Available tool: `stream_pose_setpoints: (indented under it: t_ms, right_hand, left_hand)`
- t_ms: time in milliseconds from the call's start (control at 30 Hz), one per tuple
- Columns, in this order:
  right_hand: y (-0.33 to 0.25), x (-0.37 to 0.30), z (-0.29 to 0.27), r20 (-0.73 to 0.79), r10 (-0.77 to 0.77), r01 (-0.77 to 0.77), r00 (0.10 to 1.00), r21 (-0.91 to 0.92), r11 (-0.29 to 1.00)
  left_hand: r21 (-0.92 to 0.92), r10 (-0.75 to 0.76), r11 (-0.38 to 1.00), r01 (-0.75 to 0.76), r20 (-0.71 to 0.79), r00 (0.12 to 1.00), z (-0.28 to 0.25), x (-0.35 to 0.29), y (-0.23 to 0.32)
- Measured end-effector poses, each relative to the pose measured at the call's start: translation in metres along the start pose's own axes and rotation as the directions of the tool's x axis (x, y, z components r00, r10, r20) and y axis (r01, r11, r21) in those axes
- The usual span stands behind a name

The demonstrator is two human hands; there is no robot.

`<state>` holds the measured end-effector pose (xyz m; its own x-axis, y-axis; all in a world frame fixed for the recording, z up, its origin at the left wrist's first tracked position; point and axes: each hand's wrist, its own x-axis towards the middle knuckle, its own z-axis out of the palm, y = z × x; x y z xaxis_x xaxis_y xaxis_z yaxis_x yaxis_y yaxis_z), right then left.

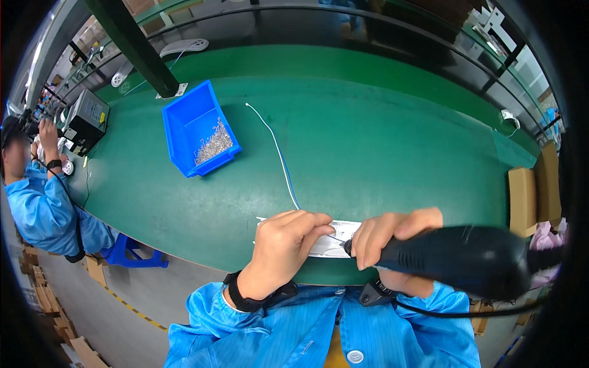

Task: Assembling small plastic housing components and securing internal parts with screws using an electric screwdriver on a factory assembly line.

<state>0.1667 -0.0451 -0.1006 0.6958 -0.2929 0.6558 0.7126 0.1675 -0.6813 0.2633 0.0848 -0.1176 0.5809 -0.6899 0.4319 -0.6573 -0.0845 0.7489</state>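
My right hand (pixel 392 236) is wrapped round a black electric screwdriver (pixel 460 257), whose tip points left at a long white plastic part (pixel 328 247) near the table's front edge. Over the left half of that part lies my left hand (pixel 282 242), its thumb and forefinger pressed together close to the tip. What those fingers pinch is hidden. A thin line shows between them and the screwdriver tip. From behind my left hand a blue and white wire (pixel 279 150) runs away across the table.
A blue bin (pixel 184 126) with many small metal screws (pixel 215 145) stands on the green table (pixel 368 147). At the right edge are a cardboard box (pixel 523 201) and a pink bag. A co-worker (pixel 43 196) sits at the left beside a dark box-shaped device (pixel 87 121). A green post rises behind the bin.
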Motion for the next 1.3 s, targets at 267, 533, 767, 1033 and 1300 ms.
stream_pose_setpoints:
  t_ms: [267, 533, 767, 1033, 1300]
  right_hand:
    - [0.0, -0.002, -0.005, 0.125, 0.006, 0.002, 0.992, -0.063, 0.998]
    - [-0.021, 0.014, -0.001, -0.017, -0.043, 0.044, 0.999, 0.094, 0.995]
    - [-0.028, 0.01, -0.007, 0.039, -0.053, 0.049, 0.998, 0.099, 0.994]
    - [-0.043, 0.006, -0.006, 0.029, 0.023, -0.026, 0.999, 0.101, 0.995]
    - [-0.031, -0.019, -0.021, -0.12, 0.002, 0.009, 0.993, 0.09, 0.996]
  left_hand:
    - [-0.036, 0.005, 0.999, 0.0, 0.14, 0.99, -0.008, 0.002, -0.004]
    - [0.197, 0.177, 0.959, -0.204, 0.147, 0.973, 0.002, -0.007, 0.016]
    - [0.025, 0.073, 0.997, -0.079, 0.176, 0.982, 0.01, -0.005, 0.023]
    - [-0.021, 0.074, 0.997, -0.072, 0.207, 0.976, 0.015, -0.006, 0.026]
    - [0.195, 0.131, 0.958, -0.209, 0.352, 0.927, 0.005, 0.001, 0.026]
